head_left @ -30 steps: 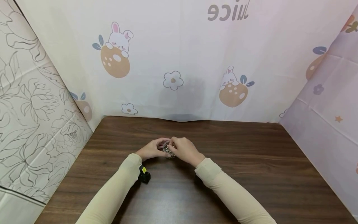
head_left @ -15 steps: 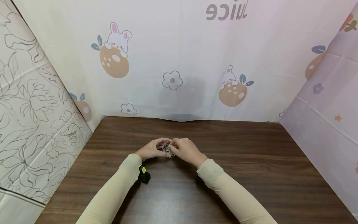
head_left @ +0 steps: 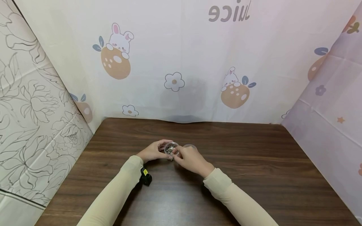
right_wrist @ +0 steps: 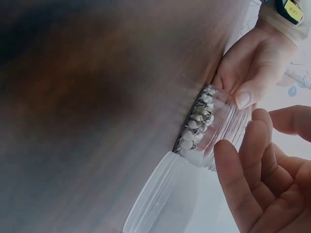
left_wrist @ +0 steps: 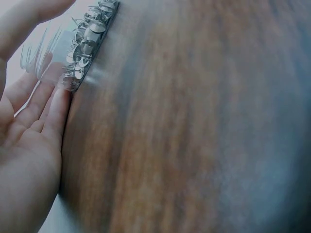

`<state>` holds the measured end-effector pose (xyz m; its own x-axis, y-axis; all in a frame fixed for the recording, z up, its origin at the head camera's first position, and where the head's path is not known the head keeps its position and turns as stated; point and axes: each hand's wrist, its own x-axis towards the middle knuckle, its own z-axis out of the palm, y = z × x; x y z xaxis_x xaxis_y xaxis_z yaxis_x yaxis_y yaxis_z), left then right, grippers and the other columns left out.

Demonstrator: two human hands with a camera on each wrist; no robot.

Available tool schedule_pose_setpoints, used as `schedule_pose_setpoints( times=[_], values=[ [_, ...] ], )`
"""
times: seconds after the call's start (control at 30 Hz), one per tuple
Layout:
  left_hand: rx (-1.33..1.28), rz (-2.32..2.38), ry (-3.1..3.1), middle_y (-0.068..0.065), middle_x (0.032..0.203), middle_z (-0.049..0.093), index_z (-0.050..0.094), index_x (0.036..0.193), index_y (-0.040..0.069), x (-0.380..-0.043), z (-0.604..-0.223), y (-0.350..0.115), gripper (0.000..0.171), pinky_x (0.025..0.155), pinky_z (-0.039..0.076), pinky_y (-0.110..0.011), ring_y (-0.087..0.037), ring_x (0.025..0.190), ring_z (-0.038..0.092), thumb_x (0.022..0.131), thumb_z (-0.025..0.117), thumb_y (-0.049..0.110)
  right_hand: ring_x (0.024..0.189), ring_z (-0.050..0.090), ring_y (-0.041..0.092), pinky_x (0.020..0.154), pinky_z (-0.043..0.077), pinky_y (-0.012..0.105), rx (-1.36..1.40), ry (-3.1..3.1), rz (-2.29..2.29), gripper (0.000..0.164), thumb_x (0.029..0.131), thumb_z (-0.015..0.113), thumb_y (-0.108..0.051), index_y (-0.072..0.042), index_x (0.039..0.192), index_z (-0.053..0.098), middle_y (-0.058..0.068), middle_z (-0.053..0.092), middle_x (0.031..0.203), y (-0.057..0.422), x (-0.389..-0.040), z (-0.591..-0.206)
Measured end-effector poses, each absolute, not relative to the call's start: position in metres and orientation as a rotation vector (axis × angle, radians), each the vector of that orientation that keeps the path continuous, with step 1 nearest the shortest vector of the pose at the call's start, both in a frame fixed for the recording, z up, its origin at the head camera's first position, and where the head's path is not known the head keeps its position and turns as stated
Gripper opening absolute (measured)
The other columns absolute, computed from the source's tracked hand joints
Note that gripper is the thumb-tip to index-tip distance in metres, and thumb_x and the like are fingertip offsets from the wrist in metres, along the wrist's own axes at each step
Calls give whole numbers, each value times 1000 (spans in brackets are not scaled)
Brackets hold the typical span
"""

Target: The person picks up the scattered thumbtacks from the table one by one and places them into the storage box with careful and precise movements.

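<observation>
A low clear jar [head_left: 170, 148] of silvery thumbtacks [left_wrist: 86, 44] stands on the brown table. My left hand [head_left: 154, 151] holds it from the left, thumb on the near side and fingers round the far side. My right hand [head_left: 192, 158] is at the jar's right rim, with thumb and index finger close together over the mouth. In the right wrist view its fingers curve loosely beside the threaded neck; I cannot tell whether a tack is between the tips. Partly hidden behind the right hand is a second clear container [right_wrist: 163, 191], right beside the jar.
The dark wood-grain table [head_left: 249, 163] extends to both sides of the arms. A printed curtain [head_left: 198, 56] hangs along its back edge. A black wrist device with a yellow label [head_left: 145, 176] sits at my left cuff, close over the table.
My right hand has drawn back to the right and slightly toward me, exposing more of the jar's mouth and the second container's rim. The left hand and jar stay in place.
</observation>
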<state>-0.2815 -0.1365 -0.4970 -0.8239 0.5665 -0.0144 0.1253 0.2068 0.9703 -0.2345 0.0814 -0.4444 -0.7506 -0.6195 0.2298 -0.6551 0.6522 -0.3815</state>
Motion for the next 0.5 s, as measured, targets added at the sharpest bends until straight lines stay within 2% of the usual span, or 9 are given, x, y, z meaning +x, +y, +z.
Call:
schedule_pose_setpoints(
  times=[0.13,0.3,0.5],
  values=[
    [653,1648,2107,-5,132,51,39,141,13,-280,-497,-136,76,95,46,-44,-16,117,48,76,77,18,42,42,1,41,39,19,1089,-2824,748,18,93,55,-22,-11,103,64,-9,54,57,85,-229,-442],
    [661,1642,2135,-4,136,48,39,141,12,-279,-495,-135,76,101,40,-48,-17,121,45,76,78,20,45,44,1,43,41,19,1089,-2840,755,19,94,55,-24,-12,105,64,-9,56,61,90,-227,-440],
    [571,1608,2204,1,140,42,39,142,19,-277,-495,-137,74,106,32,-50,-19,127,37,79,75,35,53,48,1,49,45,22,1091,-2843,757,19,93,56,-23,-12,106,65,-11,58,70,97,-226,-434]
  ],
)
